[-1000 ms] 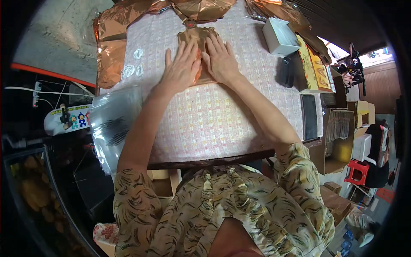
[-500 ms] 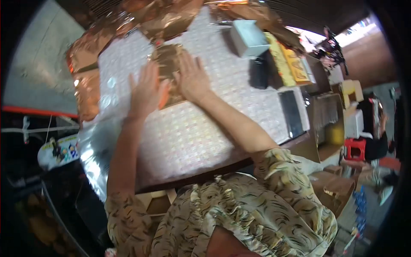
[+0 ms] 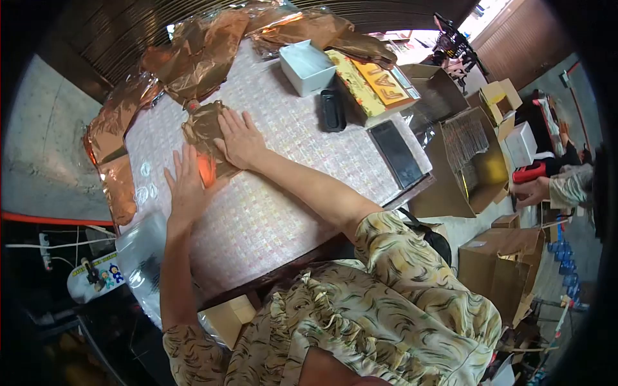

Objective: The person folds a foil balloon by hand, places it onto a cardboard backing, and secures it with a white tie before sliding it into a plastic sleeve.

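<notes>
A copper-coloured foil piece (image 3: 205,127) lies on the table covered with a checked cloth (image 3: 270,225). My right hand (image 3: 241,139) rests flat on the foil's right side, fingers spread. At the foil's lower left, my left hand (image 3: 187,185) lies with its fingers apart, its edge beside an orange item (image 3: 206,170). Neither hand grips anything. The foil's lower part runs between the two hands. Its upper end meets a larger heap of crumpled copper foil (image 3: 196,64).
Right of the hands stand a white box (image 3: 307,67), a black tray (image 3: 332,110), a yellow box (image 3: 373,83) and a dark phone-like slab (image 3: 396,153). Clear plastic (image 3: 145,244) hangs at the left edge. Cardboard boxes (image 3: 444,174) and another person's hand (image 3: 533,192) are farther right.
The view has shifted, so the table and foil appear farther left. My hands stay flat at the foil, with my left hand lower along it. Another person's hand and sleeve now show at the right.
</notes>
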A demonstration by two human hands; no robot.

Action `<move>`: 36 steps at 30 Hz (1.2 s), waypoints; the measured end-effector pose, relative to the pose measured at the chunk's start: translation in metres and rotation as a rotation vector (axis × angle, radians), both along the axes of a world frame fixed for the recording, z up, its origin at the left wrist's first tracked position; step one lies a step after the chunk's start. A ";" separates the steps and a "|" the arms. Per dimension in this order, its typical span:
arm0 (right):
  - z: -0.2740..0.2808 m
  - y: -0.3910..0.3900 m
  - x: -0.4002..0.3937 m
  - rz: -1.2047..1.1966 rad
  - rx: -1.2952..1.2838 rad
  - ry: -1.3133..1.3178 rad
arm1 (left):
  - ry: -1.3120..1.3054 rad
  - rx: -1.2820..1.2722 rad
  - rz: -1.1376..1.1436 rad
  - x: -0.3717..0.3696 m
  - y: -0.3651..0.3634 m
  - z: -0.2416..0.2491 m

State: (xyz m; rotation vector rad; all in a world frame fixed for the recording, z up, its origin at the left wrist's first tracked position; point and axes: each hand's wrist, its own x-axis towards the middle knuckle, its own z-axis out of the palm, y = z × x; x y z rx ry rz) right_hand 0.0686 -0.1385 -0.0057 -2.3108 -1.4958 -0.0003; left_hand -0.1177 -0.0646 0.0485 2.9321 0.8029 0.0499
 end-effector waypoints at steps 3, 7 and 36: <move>0.025 -0.021 0.025 0.034 0.155 0.278 | -0.397 0.026 -0.076 0.045 -0.030 0.019; 0.107 -0.131 0.098 0.098 0.269 -0.038 | -0.783 0.064 -0.480 0.123 -0.115 0.047; 0.177 -0.378 0.140 0.006 0.650 0.721 | -1.200 -0.080 -0.558 0.157 -0.207 0.167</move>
